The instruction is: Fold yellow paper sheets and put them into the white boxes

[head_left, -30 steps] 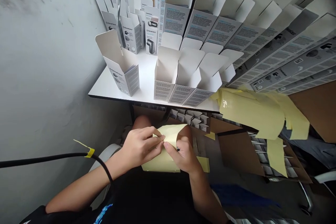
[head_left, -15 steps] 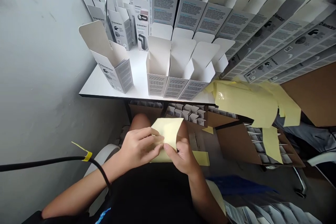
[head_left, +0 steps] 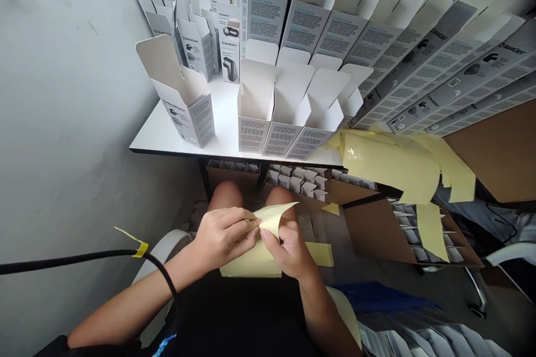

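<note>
Over my lap, both hands pinch a sheet of pale yellow paper (head_left: 272,218), whose upper part curls up between them. My left hand (head_left: 228,234) grips it with fingertips and thumb pressed together. On the other side, my right hand (head_left: 288,245) has its thumb near the left fingertips and its fingers curled behind the sheet. More yellow paper (head_left: 253,265) hangs below the hands; I cannot tell whether it belongs to the same sheet. Whatever may lie between the fingertips is hidden.
A white table (head_left: 224,122) ahead bears open SilverCrest boxes (head_left: 184,111) and a row of tall open cartons (head_left: 263,17). Yellow sheets (head_left: 389,162) drape off its right edge. Cardboard boxes (head_left: 372,228) of packed cartons stand below. A black cable (head_left: 84,256) crosses at left, beside a grey wall.
The sheet's upper part has folded over and curled, and more yellow paper shows below my hands. Both hands keep nearly the same place; the view has shifted slightly.
</note>
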A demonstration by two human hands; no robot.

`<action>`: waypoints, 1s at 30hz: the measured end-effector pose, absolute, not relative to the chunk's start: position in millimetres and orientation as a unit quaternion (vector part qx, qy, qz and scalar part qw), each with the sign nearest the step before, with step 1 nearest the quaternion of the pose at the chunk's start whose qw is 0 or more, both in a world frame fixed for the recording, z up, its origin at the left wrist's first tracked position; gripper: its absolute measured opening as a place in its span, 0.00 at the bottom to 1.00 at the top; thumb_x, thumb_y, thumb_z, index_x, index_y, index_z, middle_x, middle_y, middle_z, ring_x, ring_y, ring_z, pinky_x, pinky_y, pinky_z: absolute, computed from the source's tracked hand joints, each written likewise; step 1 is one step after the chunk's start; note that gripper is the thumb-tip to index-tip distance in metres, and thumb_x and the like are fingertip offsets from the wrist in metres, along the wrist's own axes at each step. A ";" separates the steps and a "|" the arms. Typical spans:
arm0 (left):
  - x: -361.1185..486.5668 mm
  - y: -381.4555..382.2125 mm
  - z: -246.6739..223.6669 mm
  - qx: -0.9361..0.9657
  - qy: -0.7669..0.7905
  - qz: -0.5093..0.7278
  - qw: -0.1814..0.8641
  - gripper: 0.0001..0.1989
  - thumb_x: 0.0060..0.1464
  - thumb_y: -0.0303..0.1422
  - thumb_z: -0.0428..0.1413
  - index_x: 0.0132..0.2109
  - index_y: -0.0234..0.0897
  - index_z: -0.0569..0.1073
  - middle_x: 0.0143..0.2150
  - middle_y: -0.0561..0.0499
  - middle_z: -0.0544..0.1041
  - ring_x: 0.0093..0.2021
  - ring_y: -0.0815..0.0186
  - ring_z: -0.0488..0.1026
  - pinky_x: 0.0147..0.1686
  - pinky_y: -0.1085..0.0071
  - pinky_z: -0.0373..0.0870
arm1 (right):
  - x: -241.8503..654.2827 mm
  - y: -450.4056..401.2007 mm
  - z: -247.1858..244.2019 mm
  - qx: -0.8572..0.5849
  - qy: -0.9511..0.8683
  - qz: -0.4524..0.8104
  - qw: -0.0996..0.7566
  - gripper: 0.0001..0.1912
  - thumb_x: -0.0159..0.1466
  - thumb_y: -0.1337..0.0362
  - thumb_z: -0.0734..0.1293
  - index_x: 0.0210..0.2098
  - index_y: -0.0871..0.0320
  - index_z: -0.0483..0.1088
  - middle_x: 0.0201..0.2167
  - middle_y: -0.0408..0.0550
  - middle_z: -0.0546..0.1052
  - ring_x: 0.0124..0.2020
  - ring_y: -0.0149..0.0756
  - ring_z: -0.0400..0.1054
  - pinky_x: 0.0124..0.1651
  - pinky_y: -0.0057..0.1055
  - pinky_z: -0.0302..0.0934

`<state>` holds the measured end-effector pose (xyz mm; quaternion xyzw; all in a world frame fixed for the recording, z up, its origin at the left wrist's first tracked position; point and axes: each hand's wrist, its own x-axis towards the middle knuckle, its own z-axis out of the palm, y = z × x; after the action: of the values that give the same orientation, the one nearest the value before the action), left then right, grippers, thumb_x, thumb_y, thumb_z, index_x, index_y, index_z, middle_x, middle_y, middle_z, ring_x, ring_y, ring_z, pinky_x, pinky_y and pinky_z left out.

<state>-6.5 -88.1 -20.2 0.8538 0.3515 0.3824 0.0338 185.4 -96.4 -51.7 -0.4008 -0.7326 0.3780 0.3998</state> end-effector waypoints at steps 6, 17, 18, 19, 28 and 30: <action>-10.7 -88.2 -26.3 0.843 0.361 0.392 0.069 0.03 0.58 0.25 0.59 0.40 0.35 0.75 0.34 0.51 0.81 0.28 0.70 0.76 0.27 0.74 0.70 | 180.7 -97.3 -53.6 -0.414 -0.742 0.335 0.406 0.21 0.69 0.62 0.61 0.19 0.59 0.60 0.18 0.43 0.65 0.22 0.27 0.60 0.27 0.28 0.52; -26.3 -81.7 -32.4 0.827 0.372 0.405 0.121 0.07 0.58 0.30 0.62 0.44 0.36 0.77 0.38 0.48 0.81 0.34 0.67 0.78 0.32 0.74 0.74 | 170.5 -92.1 -54.5 -0.403 -0.737 0.365 0.401 0.18 0.71 0.62 0.60 0.25 0.60 0.67 0.23 0.45 0.72 0.26 0.29 0.66 0.30 0.27 0.57; -27.9 -80.8 -32.7 0.827 0.369 0.407 0.119 0.08 0.57 0.29 0.62 0.45 0.37 0.77 0.39 0.48 0.81 0.35 0.67 0.78 0.32 0.74 0.74 | 170.0 -91.1 -53.8 -0.398 -0.740 0.364 0.402 0.18 0.71 0.62 0.60 0.26 0.60 0.68 0.24 0.46 0.72 0.26 0.29 0.66 0.30 0.27 0.58; -29.3 -80.0 -32.8 0.828 0.368 0.406 0.119 0.08 0.58 0.29 0.63 0.45 0.37 0.77 0.40 0.48 0.80 0.35 0.68 0.78 0.33 0.74 0.74 | 169.5 -90.1 -53.0 -0.394 -0.743 0.361 0.403 0.17 0.71 0.62 0.60 0.27 0.60 0.69 0.25 0.46 0.73 0.27 0.30 0.67 0.31 0.28 0.58; -29.5 -75.9 -19.5 0.840 0.370 0.392 0.053 0.05 0.60 0.27 0.59 0.44 0.36 0.76 0.32 0.52 0.79 0.26 0.72 0.72 0.26 0.75 0.67 | 163.6 -79.9 -38.6 -0.381 -0.770 0.301 0.414 0.12 0.70 0.66 0.61 0.33 0.60 0.74 0.31 0.50 0.78 0.33 0.35 0.72 0.36 0.30 0.64; -28.1 -73.2 -16.8 0.841 0.369 0.394 0.046 0.04 0.60 0.27 0.59 0.43 0.36 0.76 0.33 0.51 0.79 0.27 0.71 0.73 0.27 0.74 0.68 | 164.6 -77.5 -36.4 -0.376 -0.777 0.288 0.415 0.11 0.69 0.67 0.61 0.34 0.60 0.74 0.32 0.51 0.78 0.34 0.35 0.73 0.38 0.31 0.65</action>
<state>-28.1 -73.2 -16.8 0.8405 0.3693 0.3937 0.0459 164.6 -77.5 -36.4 -0.3762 -0.7766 0.2878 0.4154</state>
